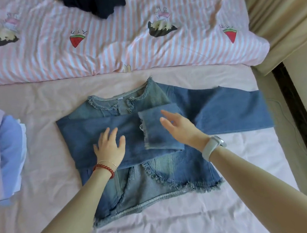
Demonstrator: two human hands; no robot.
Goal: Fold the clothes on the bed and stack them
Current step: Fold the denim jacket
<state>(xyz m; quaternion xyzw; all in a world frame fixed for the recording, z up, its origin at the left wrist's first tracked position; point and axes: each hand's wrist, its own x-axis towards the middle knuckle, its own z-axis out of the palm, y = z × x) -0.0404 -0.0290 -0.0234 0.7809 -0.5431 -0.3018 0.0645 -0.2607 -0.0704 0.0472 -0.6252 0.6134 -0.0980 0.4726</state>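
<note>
No readable text, apparently, anywhere.

A pink-and-white striped quilt [106, 46] printed with watermelon slices lies bunched beyond the grip, across the far bed. Beige curtains [278, 14] hang far right, above a dark floor strip [299, 116]. A thin white cable [295, 129] trails over the pink sheet [55, 206].

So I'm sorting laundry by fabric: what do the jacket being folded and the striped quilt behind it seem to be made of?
The jacket looks like denim: mid-blue, matte, faded in paler patches, with frayed fringe along its neckline and hem. The left hand presses flat on its folded sleeve, which holds a stiff crease. The quilt looks like soft printed cotton or a blend: matte pink and white stripes, fine wrinkles, puffy filling. Exact fibre cannot be told.
</note>
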